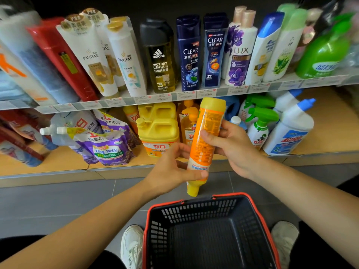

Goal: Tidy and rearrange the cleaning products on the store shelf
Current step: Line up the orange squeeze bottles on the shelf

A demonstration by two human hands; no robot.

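A tall orange and yellow bottle (pixel 206 131) hangs upside down in front of the lower shelf, its yellow cap pointing at the floor. My left hand (pixel 171 169) grips its lower part near the cap. My right hand (pixel 232 144) grips its middle from the right side. Behind it on the lower shelf (pixel 58 164) stand yellow jugs (pixel 158 131), orange bottles, purple refill pouches (pixel 110 144), green-trigger sprays (pixel 259 125) and white bottles with blue caps (pixel 291 131).
The upper shelf (pixel 116 102) carries shampoo and body-wash bottles in a row. A black basket with a red rim (pixel 209 230) sits on the grey tiled floor between my white shoes, with nothing in it.
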